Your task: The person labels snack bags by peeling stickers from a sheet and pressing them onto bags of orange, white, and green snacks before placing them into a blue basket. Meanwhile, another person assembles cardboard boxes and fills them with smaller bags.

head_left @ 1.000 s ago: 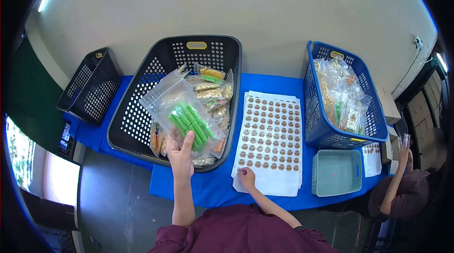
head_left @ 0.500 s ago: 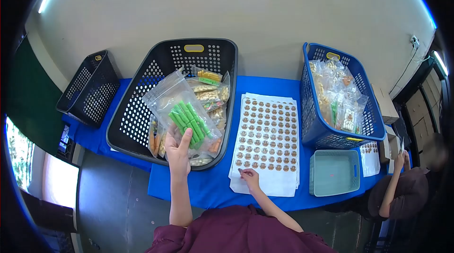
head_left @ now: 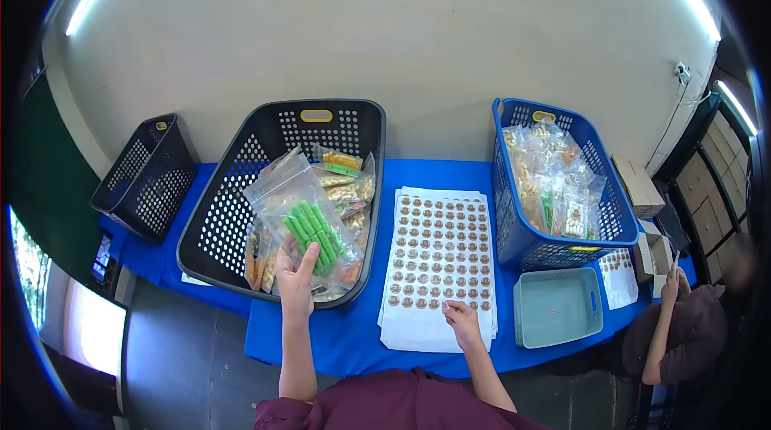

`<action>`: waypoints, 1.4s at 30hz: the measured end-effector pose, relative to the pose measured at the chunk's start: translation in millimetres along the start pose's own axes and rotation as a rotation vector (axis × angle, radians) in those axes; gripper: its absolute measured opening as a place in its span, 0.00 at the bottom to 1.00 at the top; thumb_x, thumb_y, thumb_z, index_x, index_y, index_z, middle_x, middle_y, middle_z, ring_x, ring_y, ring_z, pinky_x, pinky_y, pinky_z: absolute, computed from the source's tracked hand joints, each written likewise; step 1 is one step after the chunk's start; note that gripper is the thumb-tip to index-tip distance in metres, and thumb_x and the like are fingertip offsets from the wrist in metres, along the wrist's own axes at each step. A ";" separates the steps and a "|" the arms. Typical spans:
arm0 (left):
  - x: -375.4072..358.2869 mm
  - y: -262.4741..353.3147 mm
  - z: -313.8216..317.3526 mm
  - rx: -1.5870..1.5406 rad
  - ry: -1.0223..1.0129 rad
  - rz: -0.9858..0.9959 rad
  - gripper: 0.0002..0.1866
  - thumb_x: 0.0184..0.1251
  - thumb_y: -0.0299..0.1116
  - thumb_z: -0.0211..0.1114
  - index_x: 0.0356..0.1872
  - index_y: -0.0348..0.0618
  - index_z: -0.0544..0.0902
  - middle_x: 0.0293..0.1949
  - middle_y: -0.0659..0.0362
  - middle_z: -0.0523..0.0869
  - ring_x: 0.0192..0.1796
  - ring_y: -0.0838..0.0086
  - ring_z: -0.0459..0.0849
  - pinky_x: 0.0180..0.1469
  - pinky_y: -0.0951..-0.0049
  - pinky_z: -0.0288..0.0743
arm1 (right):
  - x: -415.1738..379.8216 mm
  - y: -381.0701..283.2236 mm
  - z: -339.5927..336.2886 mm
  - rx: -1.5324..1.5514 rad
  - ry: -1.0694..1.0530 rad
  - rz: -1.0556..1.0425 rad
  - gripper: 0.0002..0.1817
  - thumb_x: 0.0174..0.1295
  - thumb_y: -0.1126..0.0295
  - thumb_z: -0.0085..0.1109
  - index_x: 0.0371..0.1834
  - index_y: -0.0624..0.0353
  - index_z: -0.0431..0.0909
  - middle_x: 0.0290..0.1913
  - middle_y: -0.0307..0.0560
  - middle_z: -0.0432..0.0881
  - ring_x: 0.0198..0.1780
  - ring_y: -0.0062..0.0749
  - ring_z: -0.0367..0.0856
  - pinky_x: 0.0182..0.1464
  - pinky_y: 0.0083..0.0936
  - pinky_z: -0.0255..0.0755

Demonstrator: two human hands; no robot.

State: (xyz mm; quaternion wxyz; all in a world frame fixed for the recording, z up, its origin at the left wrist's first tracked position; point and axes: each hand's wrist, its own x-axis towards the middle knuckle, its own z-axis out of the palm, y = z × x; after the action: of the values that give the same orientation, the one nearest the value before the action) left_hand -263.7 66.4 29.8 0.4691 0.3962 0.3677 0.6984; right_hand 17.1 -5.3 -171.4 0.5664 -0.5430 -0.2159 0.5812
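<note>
My left hand [head_left: 295, 279] grips the lower edge of a clear zip bag [head_left: 309, 225] with green sticks inside, held over the large black basket [head_left: 233, 181]. Several packed snack bags [head_left: 347, 185] lie in that basket. Over the lower part of a white sheet of round brown stickers [head_left: 438, 257], my right hand [head_left: 463, 324] has its fingertips pinched together near the bottom row. Whatever lies between those fingertips is too small to make out.
A blue basket [head_left: 534, 249] full of snack bags stands right, behind a grey-green tray [head_left: 558, 309]. Cardboard boxes [head_left: 638, 187] and another sticker sheet [head_left: 618, 281] are farther right, near a co-worker [head_left: 675, 338]. A smaller black basket [head_left: 148, 177] stands left.
My right hand has moved rightward along the bottom of the sticker sheet. The view has tilted up, so the table things appear lower. My left hand still holds the bag.
</note>
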 end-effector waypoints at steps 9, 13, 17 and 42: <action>-1.6 2.3 3.2 0.045 -0.022 -0.016 0.23 0.58 0.25 0.59 0.54 0.30 0.64 0.45 0.54 0.76 0.45 0.76 0.77 0.46 0.78 0.73 | -25.5 -42.1 15.6 -0.033 -0.100 -0.159 0.07 0.53 0.77 0.55 0.35 0.64 0.77 0.32 0.38 0.77 0.32 0.16 0.69 0.37 0.14 0.64; -24.0 6.6 30.0 0.062 -0.180 -0.083 0.22 0.57 0.25 0.60 0.53 0.32 0.65 0.45 0.54 0.77 0.45 0.75 0.77 0.46 0.77 0.72 | -47.3 -99.8 44.2 -0.047 -0.184 -0.336 0.06 0.55 0.79 0.52 0.34 0.64 0.77 0.32 0.39 0.76 0.36 0.18 0.72 0.40 0.15 0.64; -51.7 -16.4 50.1 0.131 -0.453 -0.121 0.20 0.56 0.24 0.61 0.50 0.32 0.68 0.46 0.55 0.77 0.46 0.77 0.76 0.48 0.78 0.70 | -76.7 -155.5 70.9 -0.059 -0.322 -0.442 0.07 0.54 0.80 0.54 0.36 0.64 0.78 0.35 0.40 0.77 0.37 0.18 0.73 0.39 0.13 0.65; -78.0 -34.3 69.6 0.326 -0.423 -0.055 0.16 0.54 0.31 0.65 0.41 0.32 0.76 0.35 0.56 0.83 0.38 0.81 0.79 0.40 0.80 0.73 | -86.5 -151.6 110.6 -0.282 -0.130 -0.663 0.12 0.48 0.78 0.62 0.36 0.62 0.71 0.26 0.38 0.77 0.28 0.14 0.68 0.33 0.13 0.62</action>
State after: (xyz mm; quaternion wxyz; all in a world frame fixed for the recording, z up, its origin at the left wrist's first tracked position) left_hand -169.5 12.3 12.1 0.4844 0.5934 0.3799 0.5185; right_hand -35.5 -2.1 28.4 0.6287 -0.4781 -0.4935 0.3640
